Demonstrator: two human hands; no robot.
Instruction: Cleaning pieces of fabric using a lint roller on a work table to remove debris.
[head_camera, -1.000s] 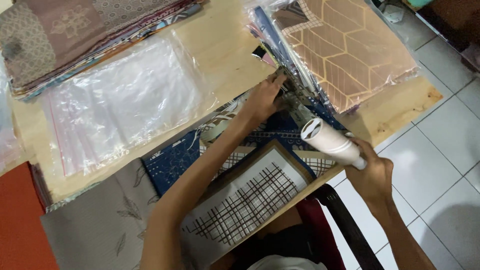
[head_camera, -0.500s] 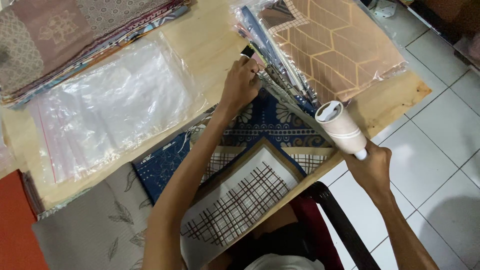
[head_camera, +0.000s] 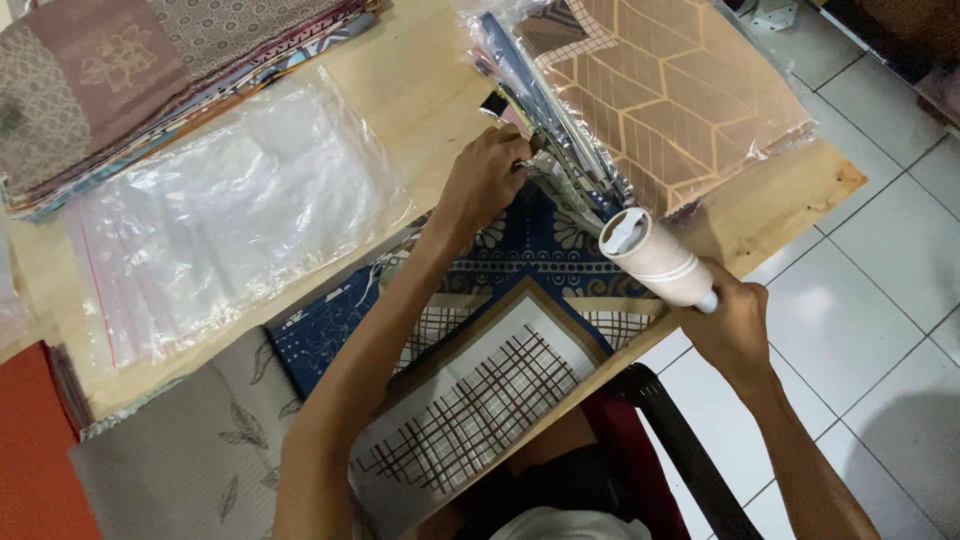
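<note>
The left hand pins the patterned cloth's far edge at frame centre, keeping it flat on the desk; the right hand grips a lint roller, raised just above it.

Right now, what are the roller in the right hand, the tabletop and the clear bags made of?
Lint roller: looks like pale paper sheets wound on a white plastic core, matte. Tabletop: light wood, likely plywood, grain and raw chipped corner showing. Clear bags: thin glossy plastic film, wrinkled with glare. Right hand grips the roller's handle.
</note>
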